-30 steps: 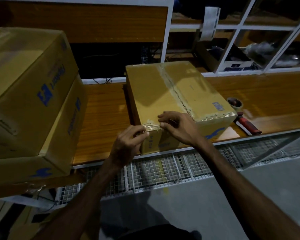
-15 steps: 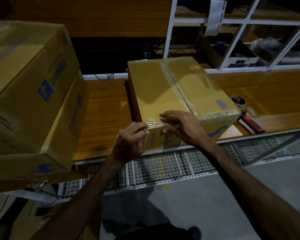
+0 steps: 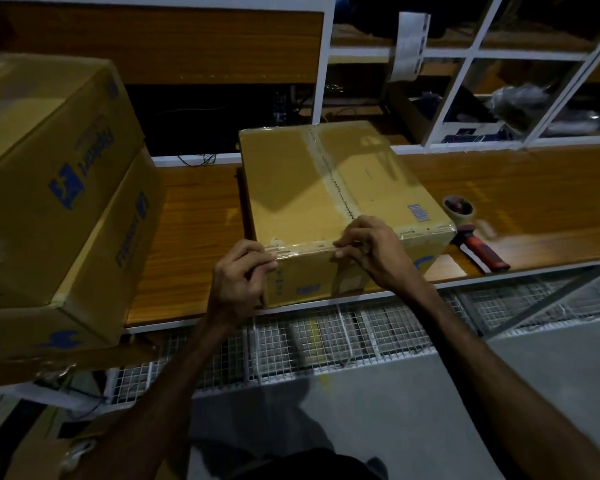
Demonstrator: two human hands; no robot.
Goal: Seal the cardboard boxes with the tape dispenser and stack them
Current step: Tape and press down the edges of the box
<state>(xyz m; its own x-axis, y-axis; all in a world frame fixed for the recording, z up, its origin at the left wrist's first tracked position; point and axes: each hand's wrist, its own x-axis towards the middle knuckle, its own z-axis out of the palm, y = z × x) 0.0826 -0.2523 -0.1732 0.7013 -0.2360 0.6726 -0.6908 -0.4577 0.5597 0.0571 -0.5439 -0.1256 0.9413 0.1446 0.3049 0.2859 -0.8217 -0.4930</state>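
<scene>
Stacked boxes [image 3: 59,188] left — tape dispenser [image 3: 471,233] right.

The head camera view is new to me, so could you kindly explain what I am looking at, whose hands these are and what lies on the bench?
There is no machine here. A person wears a wide-angle camera on the head, so you look forward and down along their two bare arms.

The cardboard box in the middle stands on a wooden bench. Clear tape already runs along its top seam and its near edge. The left hand is at the near left corner and the right hand further along that edge; both have their fingers curled onto the tape, seemingly pressing it down.

The tape dispenser, with a red and black handle, lies on the bench to the right of the box, with nobody holding it. To the left, two more boxes are stacked one on the other.
</scene>
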